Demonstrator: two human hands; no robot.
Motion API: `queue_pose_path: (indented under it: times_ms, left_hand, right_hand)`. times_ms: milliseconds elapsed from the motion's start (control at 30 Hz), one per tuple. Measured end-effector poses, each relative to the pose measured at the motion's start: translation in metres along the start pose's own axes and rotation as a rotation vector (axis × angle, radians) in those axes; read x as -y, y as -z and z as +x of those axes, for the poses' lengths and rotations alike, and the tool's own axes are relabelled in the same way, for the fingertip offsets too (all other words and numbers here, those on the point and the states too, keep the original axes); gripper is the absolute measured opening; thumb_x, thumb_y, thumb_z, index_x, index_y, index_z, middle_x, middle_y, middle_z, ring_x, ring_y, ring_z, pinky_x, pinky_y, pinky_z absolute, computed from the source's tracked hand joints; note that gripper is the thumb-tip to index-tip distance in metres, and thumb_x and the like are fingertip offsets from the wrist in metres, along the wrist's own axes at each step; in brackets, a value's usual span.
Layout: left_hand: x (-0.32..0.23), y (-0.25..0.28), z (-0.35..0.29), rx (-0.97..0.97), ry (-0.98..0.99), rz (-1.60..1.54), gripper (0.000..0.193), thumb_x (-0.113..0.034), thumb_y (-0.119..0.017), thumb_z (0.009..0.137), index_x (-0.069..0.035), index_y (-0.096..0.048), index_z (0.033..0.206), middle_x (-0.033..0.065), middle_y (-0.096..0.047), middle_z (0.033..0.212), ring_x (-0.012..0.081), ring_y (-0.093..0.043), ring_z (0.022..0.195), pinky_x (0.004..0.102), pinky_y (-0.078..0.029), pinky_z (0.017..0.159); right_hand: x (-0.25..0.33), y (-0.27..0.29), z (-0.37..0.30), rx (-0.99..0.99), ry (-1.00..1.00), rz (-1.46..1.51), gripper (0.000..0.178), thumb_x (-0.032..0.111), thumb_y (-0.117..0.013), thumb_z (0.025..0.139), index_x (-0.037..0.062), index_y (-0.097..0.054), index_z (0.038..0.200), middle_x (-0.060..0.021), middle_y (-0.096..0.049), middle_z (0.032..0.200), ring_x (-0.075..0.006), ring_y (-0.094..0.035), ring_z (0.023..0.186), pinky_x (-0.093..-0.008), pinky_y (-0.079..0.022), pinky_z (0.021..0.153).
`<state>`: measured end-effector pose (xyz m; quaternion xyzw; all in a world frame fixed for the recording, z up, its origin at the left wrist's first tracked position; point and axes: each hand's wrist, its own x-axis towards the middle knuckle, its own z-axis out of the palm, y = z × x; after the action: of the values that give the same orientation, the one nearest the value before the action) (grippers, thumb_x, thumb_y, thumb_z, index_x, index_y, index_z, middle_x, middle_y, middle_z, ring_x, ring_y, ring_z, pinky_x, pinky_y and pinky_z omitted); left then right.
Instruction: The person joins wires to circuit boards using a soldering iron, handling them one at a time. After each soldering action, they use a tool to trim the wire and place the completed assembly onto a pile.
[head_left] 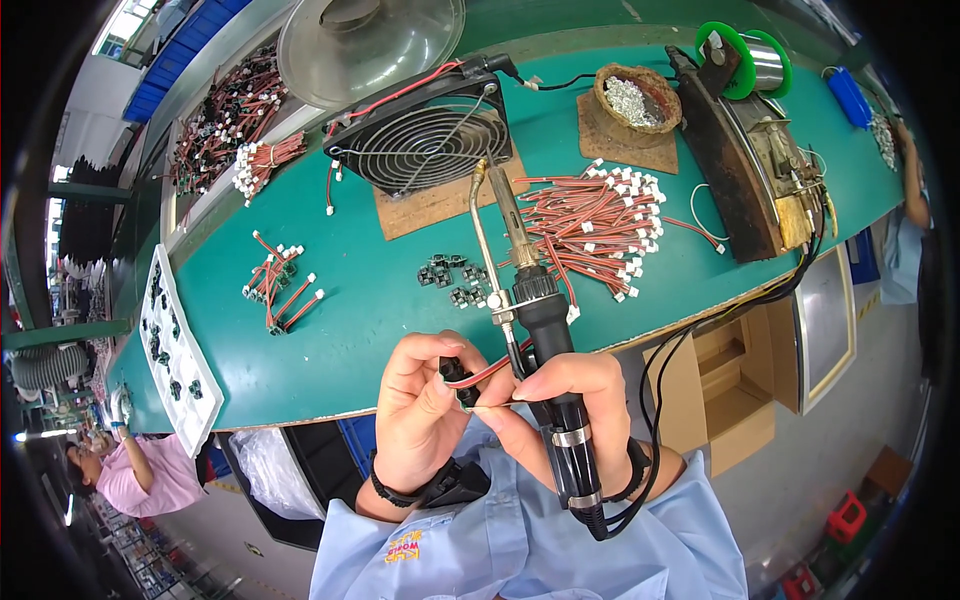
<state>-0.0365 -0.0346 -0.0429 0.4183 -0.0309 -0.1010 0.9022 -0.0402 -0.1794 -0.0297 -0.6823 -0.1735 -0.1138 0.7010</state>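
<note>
My left hand (415, 405) is closed, pinching a small black component (453, 372) in front of me. My right hand (580, 385) is wrapped round a black soldering iron (543, 315) with a thin brass-coloured tube clamped along it. Its tip points up and away, toward the fan guard. A short red-and-black wire lead (487, 374) runs from the component to the right hand's fingertips, which pinch close to it. Just beyond the hands lie several loose black components (450, 272). To their right spreads a pile of red wire leads with white connectors (590, 225).
A black fan (425, 140) stands on a brown board. Farther right are a bowl of metal bits (632, 100) and a green solder spool (745, 62). A white tray (172, 340) of components and a small wired bunch (275, 280) are left. Black cables (655, 420) hang right.
</note>
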Motion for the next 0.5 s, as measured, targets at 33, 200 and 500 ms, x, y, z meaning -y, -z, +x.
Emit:
queue_pose_path:
  times_ms: [33,200,500]
  left_hand:
    - [-0.0001,-0.0005,-0.0005,-0.006,-0.003,-0.003,0.027,-0.017,-0.056,0.09,-0.004,-0.049,0.112,0.0099,-0.055,0.096,0.0157,-0.054,0.086,0.0286,-0.044,0.077]
    - [0.0007,-0.0005,-0.0001,0.0,-0.033,0.015,0.026,-0.016,-0.056,0.09,-0.004,-0.049,0.112,0.0105,-0.056,0.096,0.0162,-0.055,0.087,0.0289,-0.045,0.078]
    - [0.0016,-0.0015,0.0001,-0.001,-0.027,0.006,0.025,-0.016,-0.056,0.09,-0.004,-0.049,0.112,0.01,-0.055,0.093,0.0157,-0.054,0.083,0.0282,-0.043,0.073]
  right_hand:
    - [0.0006,0.0002,0.0005,-0.001,0.008,-0.018,0.041,-0.009,-0.066,0.075,0.0038,-0.038,0.103,-0.0142,-0.06,0.085,-0.019,-0.063,0.077,-0.0296,-0.049,0.071]
    - [0.0001,-0.0014,-0.0005,-0.026,0.002,-0.001,0.042,-0.009,-0.066,0.074,0.0039,-0.038,0.102,-0.0138,-0.06,0.084,-0.019,-0.063,0.076,-0.0297,-0.048,0.071]
    - [0.0004,-0.0018,-0.0017,-0.009,-0.026,0.032,0.042,-0.01,-0.065,0.074,0.004,-0.038,0.103,-0.0134,-0.059,0.085,-0.0183,-0.063,0.076,-0.0287,-0.049,0.07]
